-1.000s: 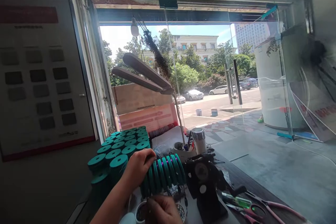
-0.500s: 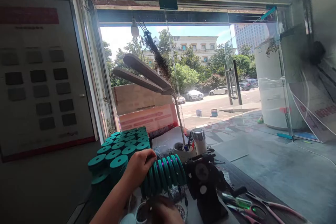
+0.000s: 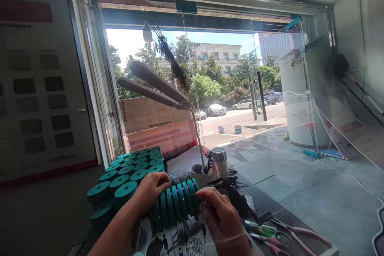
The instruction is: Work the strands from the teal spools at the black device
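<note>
A row of thin teal spools (image 3: 175, 206), with purple glints between them, sits side by side in front of me. My left hand (image 3: 154, 188) is at the row's far left end, thumb and fingers pinched together at its top; anything between the fingertips is too small to make out. My right hand (image 3: 222, 218) is by the right end, fingers curled and thumb and forefinger pinched close to the last spool. What it grips is hidden. Small black pieces (image 3: 180, 250) hang below the row. Beneath are a cup of shiny small parts (image 3: 195, 247) and a darker cup (image 3: 154, 247).
Stacked teal foam discs (image 3: 126, 188) stand at the left. A black mount (image 3: 240, 198) is behind my right hand. Pliers (image 3: 309, 234), scissors (image 3: 279, 240) and a green-handled tool (image 3: 267, 230) lie at right. A lidded jar (image 3: 220, 162) and folded lamp (image 3: 162, 88) stand behind.
My right hand has risen from the cups below the row to the right end of the spools. My left hand stays at the left end. The view has shifted slightly right.
</note>
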The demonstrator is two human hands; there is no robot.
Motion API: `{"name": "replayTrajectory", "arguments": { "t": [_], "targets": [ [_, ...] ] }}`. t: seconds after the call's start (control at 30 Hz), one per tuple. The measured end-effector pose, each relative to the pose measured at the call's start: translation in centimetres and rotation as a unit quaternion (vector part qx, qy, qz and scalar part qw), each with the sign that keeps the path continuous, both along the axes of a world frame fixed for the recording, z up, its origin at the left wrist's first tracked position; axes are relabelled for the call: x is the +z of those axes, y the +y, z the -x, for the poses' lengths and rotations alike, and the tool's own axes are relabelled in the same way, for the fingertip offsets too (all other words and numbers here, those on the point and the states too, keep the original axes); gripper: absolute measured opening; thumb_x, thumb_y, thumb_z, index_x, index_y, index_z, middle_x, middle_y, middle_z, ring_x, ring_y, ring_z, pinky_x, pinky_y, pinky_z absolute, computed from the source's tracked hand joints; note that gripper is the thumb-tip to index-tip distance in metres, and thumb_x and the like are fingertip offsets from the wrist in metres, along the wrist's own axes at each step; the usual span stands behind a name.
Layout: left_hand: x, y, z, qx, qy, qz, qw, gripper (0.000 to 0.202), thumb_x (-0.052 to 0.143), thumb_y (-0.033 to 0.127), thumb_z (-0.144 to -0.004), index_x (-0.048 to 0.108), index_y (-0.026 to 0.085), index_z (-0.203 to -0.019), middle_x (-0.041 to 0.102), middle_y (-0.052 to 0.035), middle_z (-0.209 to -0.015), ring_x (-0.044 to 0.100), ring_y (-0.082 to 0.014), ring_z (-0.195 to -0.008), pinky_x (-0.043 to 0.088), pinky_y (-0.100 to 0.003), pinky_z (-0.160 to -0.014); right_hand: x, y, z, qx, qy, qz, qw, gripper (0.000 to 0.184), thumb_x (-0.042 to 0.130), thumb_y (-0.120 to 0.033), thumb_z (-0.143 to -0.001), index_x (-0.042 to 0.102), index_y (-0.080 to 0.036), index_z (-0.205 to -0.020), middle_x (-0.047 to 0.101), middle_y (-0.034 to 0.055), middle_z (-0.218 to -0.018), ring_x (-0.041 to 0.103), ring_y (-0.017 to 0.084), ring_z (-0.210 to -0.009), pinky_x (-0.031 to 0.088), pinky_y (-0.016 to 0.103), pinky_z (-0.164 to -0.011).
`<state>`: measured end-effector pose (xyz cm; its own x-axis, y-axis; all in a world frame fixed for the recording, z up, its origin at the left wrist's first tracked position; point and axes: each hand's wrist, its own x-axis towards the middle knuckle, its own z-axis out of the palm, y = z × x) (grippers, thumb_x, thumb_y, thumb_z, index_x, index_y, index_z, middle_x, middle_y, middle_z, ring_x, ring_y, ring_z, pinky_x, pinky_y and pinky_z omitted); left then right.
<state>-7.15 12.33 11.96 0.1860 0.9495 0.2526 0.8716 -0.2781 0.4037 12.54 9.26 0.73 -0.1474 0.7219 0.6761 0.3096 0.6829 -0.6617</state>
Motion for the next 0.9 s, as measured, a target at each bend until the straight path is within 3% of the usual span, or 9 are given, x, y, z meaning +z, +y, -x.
{"name": "replayTrajectory", "arguments": {
  "t": [0.07,0.2,0.4,0.5,0.63,0.77,0.9],
  "targets": [
    [0.0,0.8,0.3,-0.004,0.009,0.024,1.0,0.022,0.046,0.041,-0.065,0.057,0.022,-0.066,0.059,-0.0024,-0.067,0.057,-0.0231,-0.072,0.041,-0.034,-0.07,2.4,1.7,-1.6,-0.023,-0.029,-0.045,0.998,0.033,0.042,-0.012,-0.09,0.065,-0.025,-0.11,0.065,0.0045,-0.121,0.058,0.022,-0.11,0.041,0.036,-0.096],
    [0.0,2.2,1.0,0.001,0.044,0.048,0.998,0.02,0.049,0.039,-0.061,0.058,0.022,-0.064,0.061,-0.0041,-0.067,0.058,-0.0255,-0.074,0.042,-0.035,-0.071,4.7,4.2,-2.2,0.082,-0.124,-0.063,0.987,0.035,0.047,-0.011,-0.091,0.065,-0.024,-0.119,0.064,0.0046,-0.125,0.055,0.022,-0.119,0.039,0.037,-0.103],
    [1.0,0.6,0.2,0.056,0.09,-0.041,0.994,0.021,0.04,0.031,-0.076,0.058,0.02,-0.077,0.066,-0.0111,-0.084,0.059,-0.029,-0.082,0.039,-0.04,-0.074,5.5,5.9,-2.0,0.115,-0.184,-0.03,0.976,0.031,0.047,-0.017,-0.095,0.066,-0.016,-0.119,0.067,0.0111,-0.115,0.059,0.026,-0.11,0.044,0.041,-0.098],
    [1.0,-1.3,-1.7,0.03,0.038,-0.07,0.996,0.027,0.037,0.033,-0.081,0.06,0.02,-0.085,0.066,-0.0104,-0.091,0.059,-0.0266,-0.085,0.04,-0.039,-0.08,5.8,6.4,-2.2,0.126,-0.202,-0.023,0.971,0.031,0.046,-0.017,-0.095,0.066,-0.013,-0.118,0.067,0.0124,-0.115,0.058,0.026,-0.112,0.043,0.04,-0.099],
    [0.0,-2.3,-3.9,-0.038,-0.028,-0.059,0.997,0.027,0.039,0.035,-0.083,0.061,0.021,-0.091,0.064,-0.009,-0.096,0.058,-0.0264,-0.093,0.04,-0.041,-0.087,6.3,7.1,-2.0,0.121,-0.225,-0.015,0.967,0.031,0.044,-0.017,-0.096,0.066,-0.013,-0.117,0.067,0.0142,-0.112,0.06,0.025,-0.109,0.044,0.038,-0.098],
    [-1.2,-1.9,-4.5,-0.055,-0.031,-0.032,0.997,0.029,0.036,0.034,-0.086,0.06,0.02,-0.096,0.064,-0.0117,-0.105,0.058,-0.0265,-0.104,0.038,-0.044,-0.096,7.1,7.1,-1.9,0.136,-0.229,0.01,0.964,0.032,0.042,-0.015,-0.096,0.066,-0.011,-0.117,0.068,0.0167,-0.111,0.061,0.026,-0.11,0.043,0.038,-0.1],
    [-2.0,-1.6,-4.3,-0.037,0.003,-0.056,0.998,0.034,0.03,0.034,-0.091,0.06,0.02,-0.099,0.065,-0.0124,-0.105,0.058,-0.0283,-0.101,0.04,-0.047,-0.093,6.6,4.9,-2.4,0.045,-0.105,-0.023,0.993,0.029,0.055,-0.01,-0.087,0.065,-0.013,-0.114,0.067,0.0117,-0.114,0.059,0.024,-0.11,0.043,0.037,-0.098]
  ]
}}
